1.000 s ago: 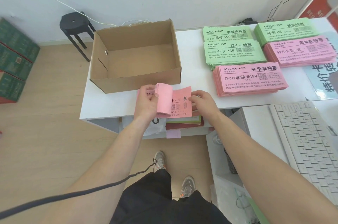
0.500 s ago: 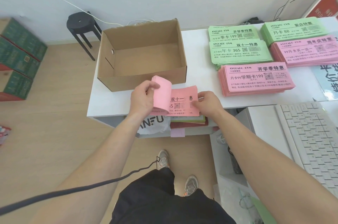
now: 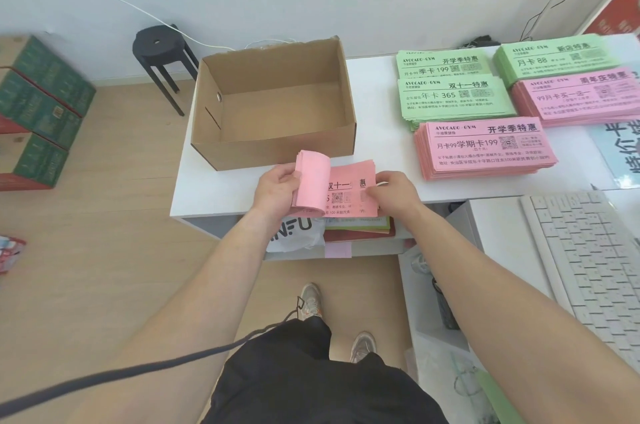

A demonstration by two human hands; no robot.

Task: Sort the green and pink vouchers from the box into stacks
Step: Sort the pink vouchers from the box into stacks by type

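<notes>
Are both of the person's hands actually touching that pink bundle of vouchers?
Touching. The head view shows the left hand curling back the left end of the pink bundle, and the right hand gripping its right edge.

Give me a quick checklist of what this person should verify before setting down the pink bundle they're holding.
1. Grip on the pink bundle: the left hand holds the curled-back sheets and the right hand pinches the other end. Ok.
2. Cardboard box emptied: only its bare floor shows. Ok.
3. Matching pink stack exists: the near pink stack and the far pink stack carry other headings. Not ok.
4. Bare table for a new stack, left of the hands. Ok.
5. Every sheet in the bundle is pink: the lower sheets are hidden. Cannot tell.
</notes>
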